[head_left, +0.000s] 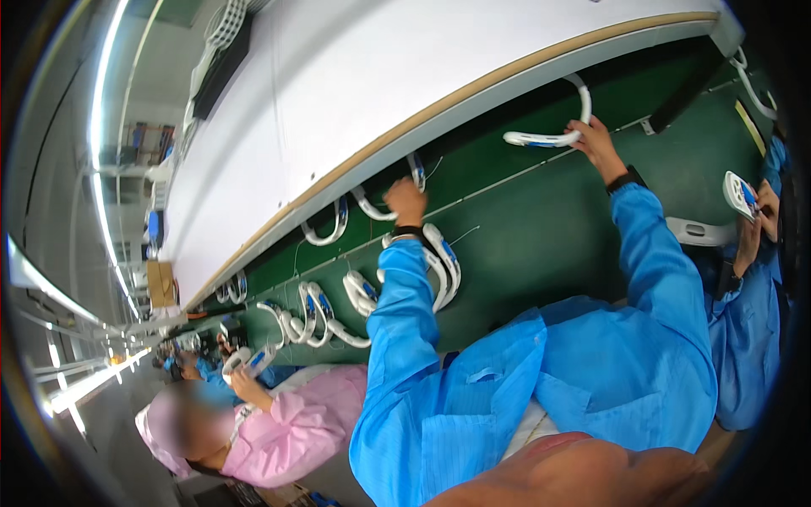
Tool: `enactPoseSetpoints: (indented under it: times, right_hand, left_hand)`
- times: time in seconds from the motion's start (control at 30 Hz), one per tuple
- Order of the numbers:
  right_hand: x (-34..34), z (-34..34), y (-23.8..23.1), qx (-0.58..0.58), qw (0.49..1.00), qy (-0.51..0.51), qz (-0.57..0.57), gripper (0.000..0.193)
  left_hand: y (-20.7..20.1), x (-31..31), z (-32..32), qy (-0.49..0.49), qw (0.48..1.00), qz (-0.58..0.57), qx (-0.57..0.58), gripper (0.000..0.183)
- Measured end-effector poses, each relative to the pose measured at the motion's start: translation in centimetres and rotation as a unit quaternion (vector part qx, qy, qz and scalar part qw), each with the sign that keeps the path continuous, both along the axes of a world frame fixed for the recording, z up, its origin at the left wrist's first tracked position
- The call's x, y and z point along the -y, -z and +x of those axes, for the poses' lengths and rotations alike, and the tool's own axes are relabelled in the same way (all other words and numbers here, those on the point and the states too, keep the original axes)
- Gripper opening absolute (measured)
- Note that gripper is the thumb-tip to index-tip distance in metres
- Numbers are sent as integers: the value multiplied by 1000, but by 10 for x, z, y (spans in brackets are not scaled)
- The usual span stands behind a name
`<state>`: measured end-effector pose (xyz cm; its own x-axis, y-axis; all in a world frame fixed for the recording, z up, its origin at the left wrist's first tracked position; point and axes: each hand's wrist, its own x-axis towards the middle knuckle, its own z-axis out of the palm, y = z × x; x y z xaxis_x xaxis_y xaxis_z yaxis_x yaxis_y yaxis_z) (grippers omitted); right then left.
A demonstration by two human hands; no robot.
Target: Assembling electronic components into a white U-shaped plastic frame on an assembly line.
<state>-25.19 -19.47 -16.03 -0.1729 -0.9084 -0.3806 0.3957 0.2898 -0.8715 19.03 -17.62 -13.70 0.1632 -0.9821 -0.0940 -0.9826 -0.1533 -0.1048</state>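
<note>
My right hand [598, 145] grips a white, hook-shaped plastic piece [541, 139] with a blue inlay, held over the green work surface beneath the shelf edge. To the left, my left hand [405, 201] is closed, its fingers curled and partly hidden; what they hold, if anything, does not show. Touching or right beside it lies a similar curved white piece [368, 205], and just beyond sits another with blue on it [417, 171]. Near my left forearm rest more curved white and blue pieces [446, 258] with a thin wire sticking out.
A white shelf [405, 51] with a wooden edge overhangs the green bench [532, 228]. Several more white pieces [312, 313] lie leftward. A person in pink [296, 435] works at left; at right a co-worker's hands [752, 228] hold a white and blue piece. A dark post [684, 97] supports the shelf.
</note>
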Motion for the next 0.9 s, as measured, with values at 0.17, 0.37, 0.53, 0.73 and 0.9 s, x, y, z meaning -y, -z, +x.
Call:
enactPoseSetpoints:
  times: [0.17,0.37,0.53,0.73,0.9]
  right_hand:
    - [52,-17,65,16,998,28,50,44]
    - [1,-1,49,-359,931,67,-14,73]
    - [-100,41,9,-71,997,-35,-16,64]
    - [-156,58,-66,-84,969,-117,-199,69]
    - [-169,56,-94,-199,915,-216,-278,72]
  left_hand:
    - [67,-6,66,57,983,171,34,36]
    - [38,-7,43,73,993,91,-34,22]
    - [-54,-4,-24,166,932,-54,-318,28]
    - [-147,-42,-124,93,774,-14,-626,17]
    - [-149,-77,-130,86,728,73,-676,25]
